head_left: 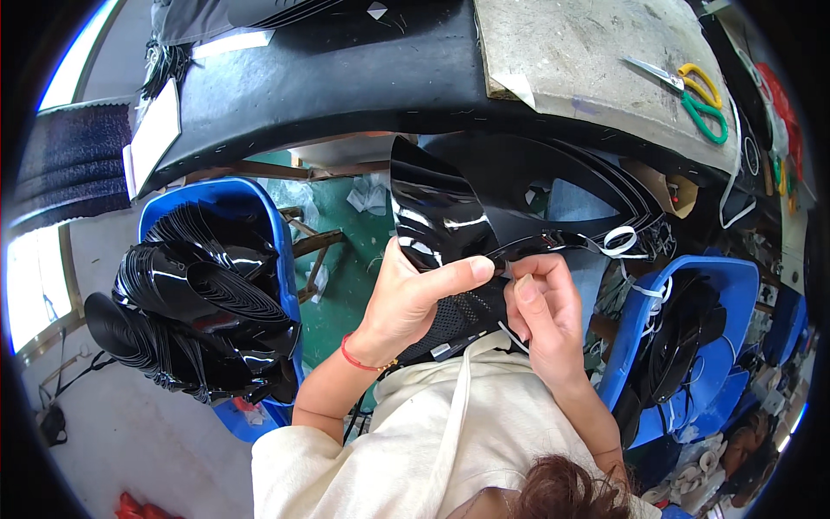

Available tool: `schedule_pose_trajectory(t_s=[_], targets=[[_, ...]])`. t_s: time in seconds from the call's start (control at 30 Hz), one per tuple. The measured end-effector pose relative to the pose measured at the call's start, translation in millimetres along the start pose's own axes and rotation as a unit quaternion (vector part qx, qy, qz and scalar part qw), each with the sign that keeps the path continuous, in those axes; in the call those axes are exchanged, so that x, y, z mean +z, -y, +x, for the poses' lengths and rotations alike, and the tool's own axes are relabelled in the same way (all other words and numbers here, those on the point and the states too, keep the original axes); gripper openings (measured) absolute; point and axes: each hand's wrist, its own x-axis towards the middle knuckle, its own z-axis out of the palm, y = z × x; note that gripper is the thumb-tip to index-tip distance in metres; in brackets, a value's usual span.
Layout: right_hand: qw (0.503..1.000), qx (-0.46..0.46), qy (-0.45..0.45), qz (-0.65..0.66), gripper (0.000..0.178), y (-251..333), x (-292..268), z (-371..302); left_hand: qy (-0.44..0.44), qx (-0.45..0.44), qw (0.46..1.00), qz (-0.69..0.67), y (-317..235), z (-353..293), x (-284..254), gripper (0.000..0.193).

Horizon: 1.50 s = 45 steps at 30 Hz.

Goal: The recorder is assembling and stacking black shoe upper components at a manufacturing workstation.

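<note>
My left hand [413,298] grips a glossy black curved piece [437,216], thumb pressed along its lower edge; a red cord circles that wrist. Close beside it, my right hand [545,303] pinches the thin black strip end of the same piece, where a white tape loop [620,240] hangs off to the right. A black mesh part [458,322] lies under both hands on my lap, over a cream garment [450,432].
A blue bin [268,216] on the left is packed with stacked glossy black pieces. Another blue bin [735,294] on the right holds black parts and white tape. Ahead is a black worktable [346,78] with a grey board and scissors [692,86].
</note>
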Motion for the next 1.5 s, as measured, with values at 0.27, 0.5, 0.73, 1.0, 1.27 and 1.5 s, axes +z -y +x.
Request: schedule_pose_trajectory(t_s=[0.27, 0.5, 0.73, 1.0, 1.27, 1.5], targets=[[0.995, -0.077, -0.041, 0.057, 0.023, 9.1, 10.1, 6.6, 0.126, -0.076, 0.989, -0.034, -0.2, 3.3, -3.3, 0.055], [0.996, -0.072, -0.024, 0.039, 0.020, 7.0, 1.5, 4.3, 0.263, -0.205, 0.928, -0.166, 3.6, 16.9, -13.0, 0.081], [0.996, -0.058, -0.072, -0.003, 0.028, 0.9, 1.5, 6.1, 0.215, -0.208, 0.921, -0.248, 3.6, 14.0, -12.7, 0.065], [0.953, -0.119, 0.046, -0.276, 0.044, 54.8, -29.4, 26.1, 0.223, -0.170, 0.950, -0.138, -14.8, 5.5, -20.9, 0.068], [0.955, -0.106, 0.040, -0.274, 0.013, 44.6, -55.9, 19.0, -0.130, 0.422, 0.565, 0.697, -109.1, 24.1, -8.6, 0.028], [0.951, -0.156, -0.038, -0.262, 0.015, 58.7, -47.6, 9.2, -0.213, 0.322, 0.565, 0.729, -176.7, 261.9, -53.7, 0.052]])
